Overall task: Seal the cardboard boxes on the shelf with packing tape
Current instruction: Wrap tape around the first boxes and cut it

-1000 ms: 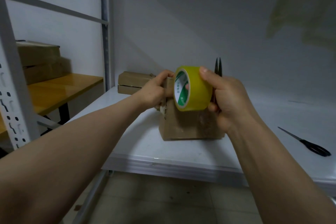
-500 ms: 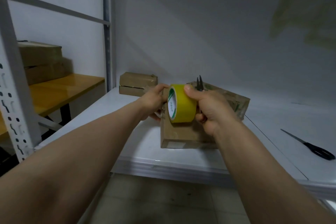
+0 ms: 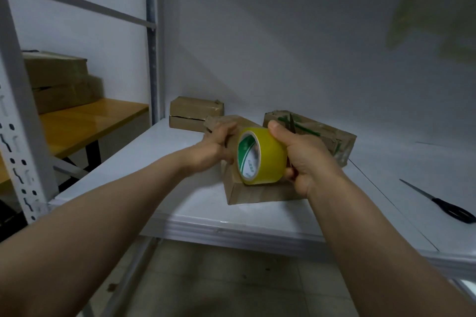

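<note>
A yellow tape roll (image 3: 268, 157) with a green and white core label is gripped by my right hand (image 3: 306, 159), which also holds a pair of scissors (image 3: 291, 122) whose blade tips stick up behind my thumb. The roll sits just over a small cardboard box (image 3: 257, 192) near the front of the white shelf (image 3: 180, 188). My left hand (image 3: 216, 145) grips the box's top left edge beside the roll. Whether it also pinches the tape end is hidden.
A second box (image 3: 322, 134) with green print lies behind my right hand. A third box (image 3: 194, 113) sits at the shelf's back left corner. Black scissors (image 3: 443, 204) lie at the right. A wooden table (image 3: 85, 123) with stacked boxes (image 3: 59, 80) stands left.
Both hands and the tape roll have come down from above the box onto it. The scissor tips in my right hand dropped with them.
</note>
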`<action>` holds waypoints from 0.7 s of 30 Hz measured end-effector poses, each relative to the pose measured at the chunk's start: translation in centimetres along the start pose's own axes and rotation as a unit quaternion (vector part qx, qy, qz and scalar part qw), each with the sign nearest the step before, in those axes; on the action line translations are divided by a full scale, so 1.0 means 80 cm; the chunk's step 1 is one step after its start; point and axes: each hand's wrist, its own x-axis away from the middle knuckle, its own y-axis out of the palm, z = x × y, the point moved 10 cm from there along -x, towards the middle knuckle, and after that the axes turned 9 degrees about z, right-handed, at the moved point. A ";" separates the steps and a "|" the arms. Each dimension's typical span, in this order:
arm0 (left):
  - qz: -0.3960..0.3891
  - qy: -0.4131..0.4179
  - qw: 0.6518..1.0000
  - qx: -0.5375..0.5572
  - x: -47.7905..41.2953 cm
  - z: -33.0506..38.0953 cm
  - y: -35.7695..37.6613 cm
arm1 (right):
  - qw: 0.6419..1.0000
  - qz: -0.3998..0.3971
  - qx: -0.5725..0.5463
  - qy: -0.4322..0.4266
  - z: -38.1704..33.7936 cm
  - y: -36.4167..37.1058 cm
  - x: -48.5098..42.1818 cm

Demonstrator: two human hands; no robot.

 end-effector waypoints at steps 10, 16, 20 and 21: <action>-0.077 0.034 0.994 -0.076 0.024 -0.008 0.011 | 0.997 -0.035 0.072 -0.011 -0.008 0.013 0.007; -0.080 0.066 0.978 -0.182 0.026 0.024 0.001 | 0.997 -0.043 0.070 -0.004 -0.006 0.004 0.018; -0.091 0.067 0.968 -0.224 0.024 0.028 0.004 | 0.996 -0.055 0.062 0.015 -0.002 -0.009 0.031; -0.093 0.072 0.965 -0.233 0.022 0.026 0.006 | 0.996 -0.059 0.062 0.023 0.003 -0.012 0.035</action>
